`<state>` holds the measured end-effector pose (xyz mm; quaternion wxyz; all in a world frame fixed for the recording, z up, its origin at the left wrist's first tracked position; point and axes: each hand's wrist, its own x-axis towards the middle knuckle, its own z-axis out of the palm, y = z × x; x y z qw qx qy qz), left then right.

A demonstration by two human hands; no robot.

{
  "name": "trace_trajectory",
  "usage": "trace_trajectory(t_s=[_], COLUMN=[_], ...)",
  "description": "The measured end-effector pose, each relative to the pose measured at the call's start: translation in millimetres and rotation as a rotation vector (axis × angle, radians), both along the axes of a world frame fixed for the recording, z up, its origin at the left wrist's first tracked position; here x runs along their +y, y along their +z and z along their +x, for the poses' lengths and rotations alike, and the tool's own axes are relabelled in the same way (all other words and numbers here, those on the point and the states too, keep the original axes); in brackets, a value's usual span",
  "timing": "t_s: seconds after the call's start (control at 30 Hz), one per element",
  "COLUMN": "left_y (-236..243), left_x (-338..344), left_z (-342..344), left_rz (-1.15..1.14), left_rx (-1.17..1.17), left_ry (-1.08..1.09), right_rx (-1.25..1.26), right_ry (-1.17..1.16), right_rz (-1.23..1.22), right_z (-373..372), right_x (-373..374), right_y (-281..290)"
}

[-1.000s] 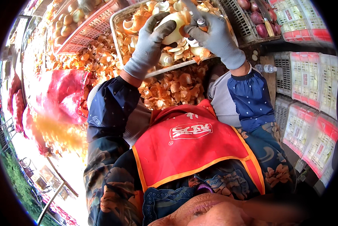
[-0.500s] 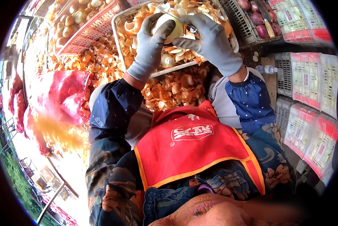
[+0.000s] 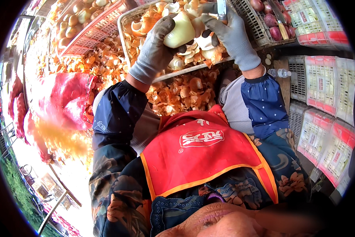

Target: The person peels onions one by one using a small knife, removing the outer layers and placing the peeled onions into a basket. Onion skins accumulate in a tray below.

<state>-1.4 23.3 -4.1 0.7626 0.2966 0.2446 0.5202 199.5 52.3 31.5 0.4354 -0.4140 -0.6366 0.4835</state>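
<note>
A pale, peeled onion (image 3: 180, 31) rests in my gloved left hand (image 3: 155, 51), its fingers wrapped round the left side and underneath. My right hand (image 3: 232, 41), in a matching grey glove, is just to the right of it and grips a small knife; the blade (image 3: 222, 9) points away from me, and the handle is hidden by the fingers. Both hands are over a pale tray (image 3: 177, 73) heaped with brown and white onion skins (image 3: 193, 55). Whether the right fingertips touch a scrap of skin beside the onion, I cannot tell.
A pink crate (image 3: 94, 33) of onions stands at the far left. Red onions (image 3: 270, 19) and a wooden-handled knife (image 3: 282, 28) lie in a crate at the far right. Stacked crates (image 3: 321, 85), a plastic bottle (image 3: 280, 73) and a red mesh sack (image 3: 64, 100) are around me.
My right hand has drawn away from the onion to the right, and the knife has swung from lying across the onion to pointing away. The onion has turned and tilted in my left hand.
</note>
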Motion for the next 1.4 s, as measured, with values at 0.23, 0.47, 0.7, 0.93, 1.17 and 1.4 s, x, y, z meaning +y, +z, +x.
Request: trace_trajectory(t_s=[0.23,0.47,0.7,0.93,1.17,1.4], left_y=[-7.2,1.9,6.6,17.3,4.5,-0.5], left_x=[-0.7,-3.4,-5.3,-5.4,-7.7,-7.0], left_z=[-0.3,6.5,7.8,4.3,10.9,20.0], left_rz=[0.036,0.27,0.223,0.245,0.126,-0.113], left_rx=[0.094,0.44,0.113,0.263,0.074,-0.304], left_ry=[-0.001,0.078,-0.01,0.016,0.008,-0.102], right_rx=[-0.023,-0.122,0.368,0.27,0.279,0.861], right_ry=[0.159,0.021,0.163,0.125,0.06,0.233], right_rz=[-0.122,0.208,-0.07,-0.052,-0.114,-0.402], right_z=[0.0,-1.8,11.0,8.1,-5.6,10.4], right_x=[-5.6,-9.2,-8.3,-10.7,-21.0,-9.5], right_y=[-5.5,-7.2,1.5,7.0,16.9,3.9])
